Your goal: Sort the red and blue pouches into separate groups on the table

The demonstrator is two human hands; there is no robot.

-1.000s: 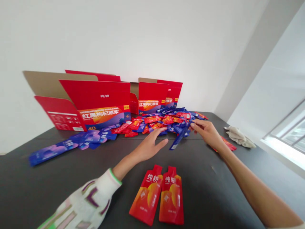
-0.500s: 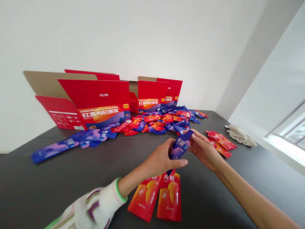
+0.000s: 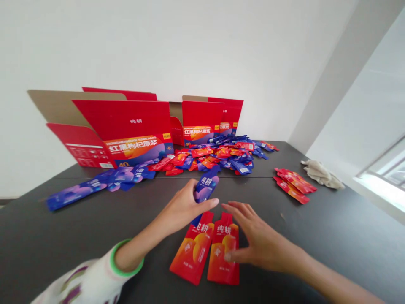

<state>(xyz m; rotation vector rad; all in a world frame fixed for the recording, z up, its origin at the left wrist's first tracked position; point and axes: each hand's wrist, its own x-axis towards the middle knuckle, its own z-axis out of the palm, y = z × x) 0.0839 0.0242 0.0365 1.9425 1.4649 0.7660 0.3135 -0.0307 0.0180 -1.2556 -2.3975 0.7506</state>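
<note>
My left hand (image 3: 185, 202) is closed around blue-purple pouches (image 3: 205, 185), held up over the table; how many is hidden by the fingers. Below it two red-orange pouches lie side by side on the dark table: a tilted left one (image 3: 191, 253) and a straighter right one (image 3: 223, 270). My right hand (image 3: 253, 232) hovers over the right red pouch with thumb and fingers spread, holding nothing. Whether its thumb touches that pouch I cannot tell.
Open red cartons (image 3: 139, 131) stand at the back against the wall. Before them spreads a heap of red and blue pouches (image 3: 218, 156). Blue pouches (image 3: 95, 184) lie in a row at left. Several red pouches (image 3: 292, 183) and a crumpled cloth (image 3: 322, 174) rest at right.
My left hand has moved left with the blue-purple pouches. My right hand has let go of their top end and come down, opening over the right red pouch.
</note>
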